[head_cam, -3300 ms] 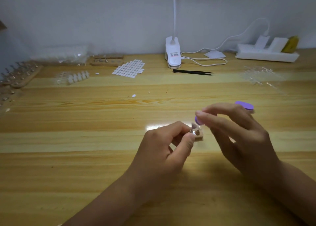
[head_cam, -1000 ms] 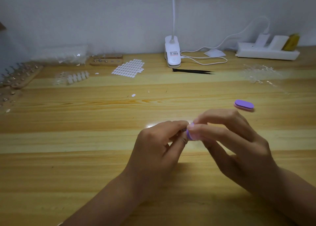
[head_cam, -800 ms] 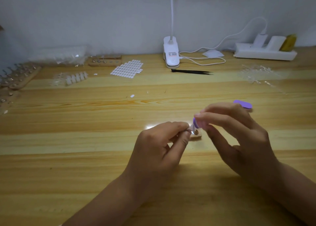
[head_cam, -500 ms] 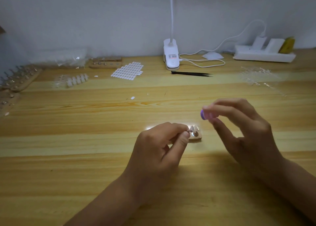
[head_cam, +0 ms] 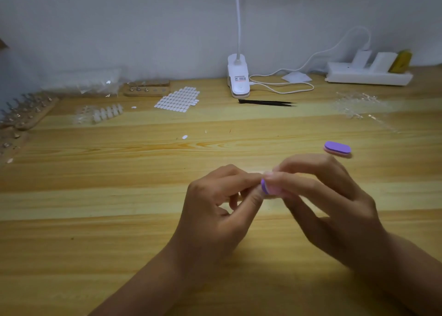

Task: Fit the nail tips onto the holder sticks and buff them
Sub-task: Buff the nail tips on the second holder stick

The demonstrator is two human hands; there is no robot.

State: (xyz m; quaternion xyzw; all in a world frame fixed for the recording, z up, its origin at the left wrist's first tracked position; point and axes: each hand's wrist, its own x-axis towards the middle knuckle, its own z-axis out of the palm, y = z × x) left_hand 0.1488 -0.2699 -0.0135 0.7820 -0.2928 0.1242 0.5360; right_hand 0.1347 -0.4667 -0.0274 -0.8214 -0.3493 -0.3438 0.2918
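Observation:
My left hand (head_cam: pixel 222 203) pinches a small holder stick between thumb and forefinger; the stick and its nail tip are hidden behind the fingers. My right hand (head_cam: pixel 334 203) pinches a small purple buffer block (head_cam: pixel 265 186) and presses its end against the left fingertips at the table's middle. A second purple buffer (head_cam: pixel 337 148) lies flat on the table, beyond the right hand.
A sheet of white sticky pads (head_cam: pixel 178 99), clear nail tips (head_cam: pixel 100 113), wooden holder racks (head_cam: pixel 26 111) (head_cam: pixel 147 89) and a plastic bag (head_cam: pixel 81 82) lie at the back left. A clip lamp (head_cam: pixel 238 79), black tweezers (head_cam: pixel 266 103), a power strip (head_cam: pixel 368 75) and more clear tips (head_cam: pixel 356 103) lie behind.
My right hand has come back down and left, bringing the purple buffer from above the holder onto it at my left fingertips. The left hand has stayed put.

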